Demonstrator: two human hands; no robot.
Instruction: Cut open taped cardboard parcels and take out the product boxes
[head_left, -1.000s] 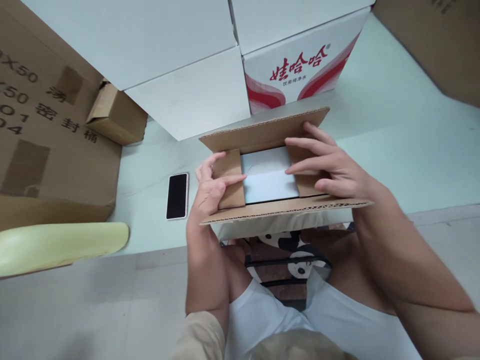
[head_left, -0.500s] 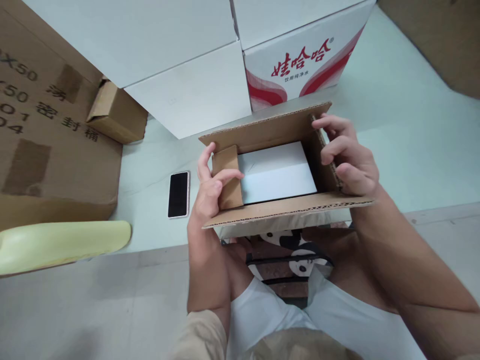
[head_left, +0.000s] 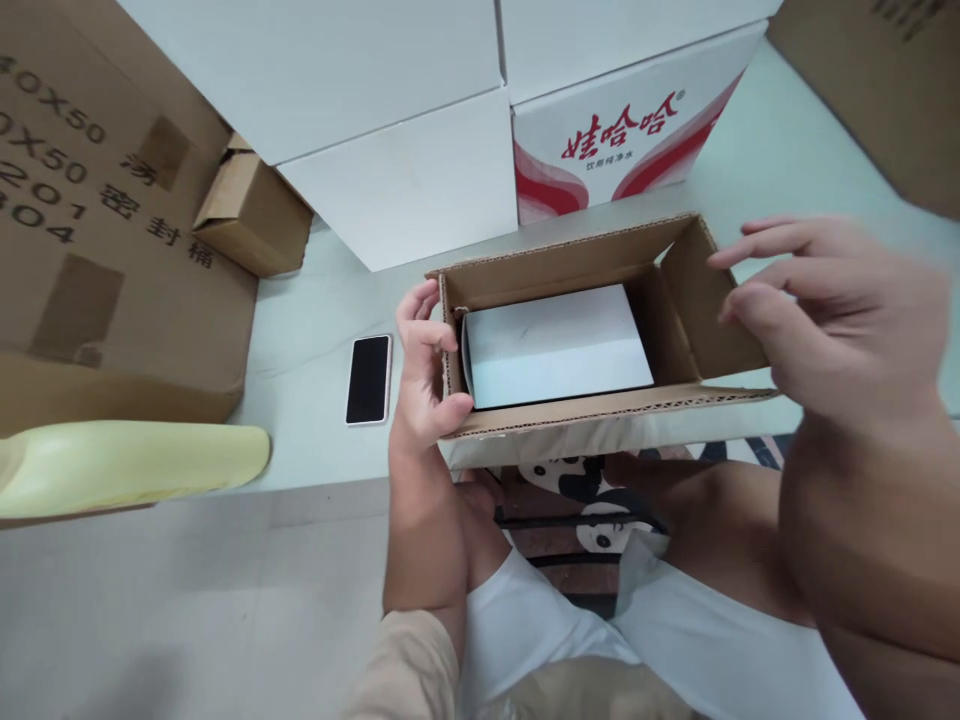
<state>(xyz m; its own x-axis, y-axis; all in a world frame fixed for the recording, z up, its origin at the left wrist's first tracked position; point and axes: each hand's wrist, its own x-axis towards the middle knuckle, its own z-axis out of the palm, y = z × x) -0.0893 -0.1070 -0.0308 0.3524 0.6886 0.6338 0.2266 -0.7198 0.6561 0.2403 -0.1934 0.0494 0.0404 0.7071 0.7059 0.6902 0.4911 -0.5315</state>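
Note:
An open brown cardboard box [head_left: 517,418] lies in front of me at the near edge of the table, its top flaps up. Inside it rests a smaller white box [head_left: 559,345], toward the left end, with a gap on its right. My left hand [head_left: 427,365] grips the left end flap, fingers outside and thumb over the near corner. Off to the right, my right hand [head_left: 832,300] is apart from the cardboard, fingers spread and slightly blurred, nothing in them. Beside it, the right end flap [head_left: 724,305] leans outward.
A phone [head_left: 368,380] lies left of the box. White cartons [head_left: 405,180] stand behind, one with red lettering [head_left: 622,140]. At left are a large brown carton [head_left: 127,250], a small brown box [head_left: 255,210] and a pale yellow-green object [head_left: 142,460]. Another brown carton [head_left: 877,90] stands at upper right.
My right hand has let go of the right end flap and moved right; that flap now leans outward. The left end flap, folded inward before, now stands up in my left hand.

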